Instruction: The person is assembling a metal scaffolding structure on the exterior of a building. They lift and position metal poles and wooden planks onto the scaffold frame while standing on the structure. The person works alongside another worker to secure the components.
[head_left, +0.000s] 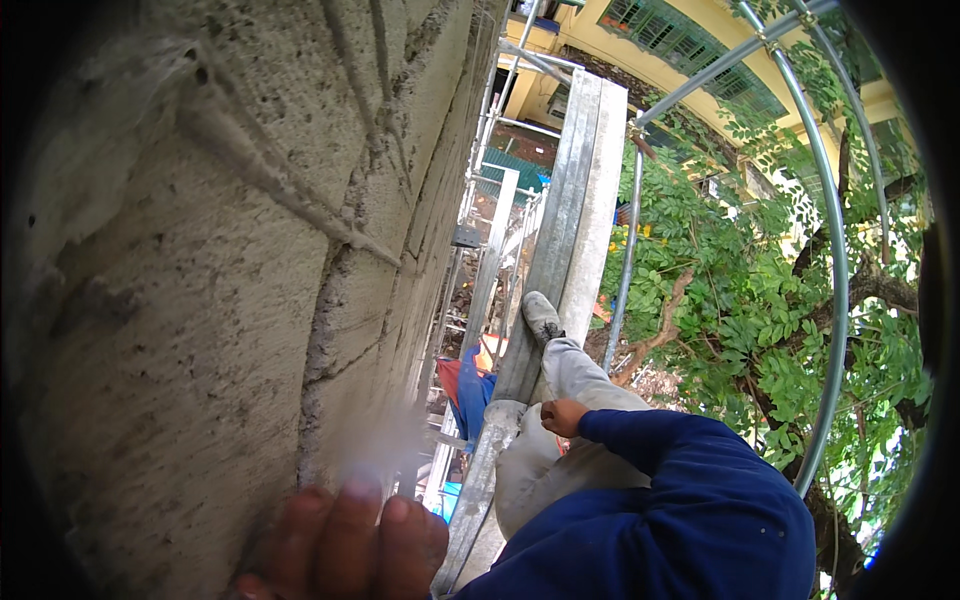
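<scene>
My left hand (350, 545) is close up at the lower edge, beside the rough grey wall (240, 300). Its fingers stretch upward slightly apart, with no object visible in them. A whitish blur covers the area above the fingertips. My right hand (565, 418), in a dark blue sleeve (690, 460), is by my thigh in pale trousers (590, 378). Its fingers are curled, and whatever they hold, if anything, is hidden. A small orange-red spot shows just below it. My shoe (541, 315) stands on a metal scaffold plank (567, 200).
Scaffold poles (830, 230) curve along the right, with a leafy tree (740, 310) beyond. Past the plank's left edge, a gap drops to lower scaffolding and rubble. Blue and red cloth (468, 398) hangs there. A yellow building (690, 50) stands at the far end.
</scene>
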